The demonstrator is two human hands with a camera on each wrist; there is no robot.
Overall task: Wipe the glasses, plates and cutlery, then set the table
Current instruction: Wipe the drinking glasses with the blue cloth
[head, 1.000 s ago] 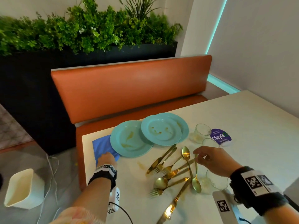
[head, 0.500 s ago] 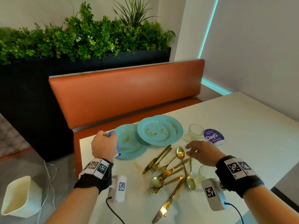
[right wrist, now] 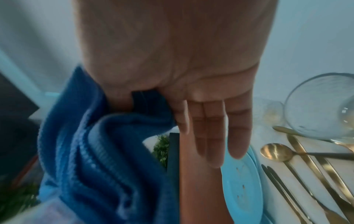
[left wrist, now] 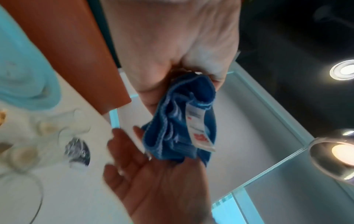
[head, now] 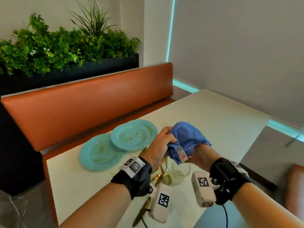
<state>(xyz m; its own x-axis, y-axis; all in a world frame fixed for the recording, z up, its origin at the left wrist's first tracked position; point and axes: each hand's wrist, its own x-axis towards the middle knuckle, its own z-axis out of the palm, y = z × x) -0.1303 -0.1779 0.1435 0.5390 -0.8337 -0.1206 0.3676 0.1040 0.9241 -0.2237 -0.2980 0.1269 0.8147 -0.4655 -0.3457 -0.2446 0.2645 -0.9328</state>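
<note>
My left hand (head: 171, 139) grips a bunched blue cloth (head: 187, 135) in the air above the cutlery; the left wrist view shows the left hand (left wrist: 191, 72) clenched on the blue cloth (left wrist: 172, 121). My right hand (head: 200, 153) lies under the cloth with straight fingers (right wrist: 206, 136), and the cloth (right wrist: 91, 151) drapes over its thumb side. Two stained turquoise plates (head: 98, 153) (head: 131, 137) overlap on the table. A glass (head: 180, 170) stands below my hands beside a gold spoon (head: 167, 177). Gold cutlery (right wrist: 306, 174) lies next to the plates.
The pale table (head: 213, 116) runs to the wall on the right. An orange bench backrest (head: 82, 104) stands behind it, with a dark planter of greenery above. A second glass (head: 165, 125) peeks from behind my left hand. A purple lid (left wrist: 78, 150) lies near the glasses.
My left hand lifted the blue cloth from beside the plates and carried it right, over the cutlery. My right hand rose from the cutlery and met the cloth.
</note>
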